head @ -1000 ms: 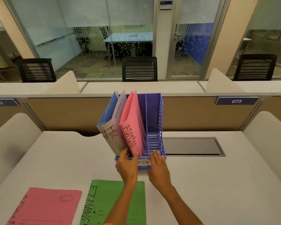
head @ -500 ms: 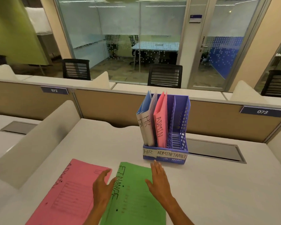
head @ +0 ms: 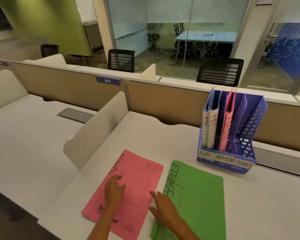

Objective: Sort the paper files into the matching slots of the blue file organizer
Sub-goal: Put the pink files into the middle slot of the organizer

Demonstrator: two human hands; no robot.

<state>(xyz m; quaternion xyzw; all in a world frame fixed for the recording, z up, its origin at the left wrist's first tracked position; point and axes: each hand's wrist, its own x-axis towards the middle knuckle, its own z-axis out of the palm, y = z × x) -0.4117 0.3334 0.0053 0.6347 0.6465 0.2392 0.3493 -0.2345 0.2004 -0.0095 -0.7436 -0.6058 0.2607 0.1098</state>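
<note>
Near the front edge of the white desk (head: 267,196), the left hand (head: 113,189) is laid flat, fingers spread and gripping nothing, on the pink ADMIN file (head: 128,184); the right hand (head: 163,205) is held open with fingers extended at the left edge of the green FINANCE file (head: 197,196), which is placed just beside the pink one. Farther back toward the desk's right rear, the blue file organizer (head: 248,135) is seen upright, with two pale HR files (head: 209,125) in its left slot, a pink ADMIN file in the middle slot (head: 228,122) and the right FINANCE slot unfilled. Behind it the tan partition (head: 163,101) with a 072 tag (head: 108,80) is seen.
</note>
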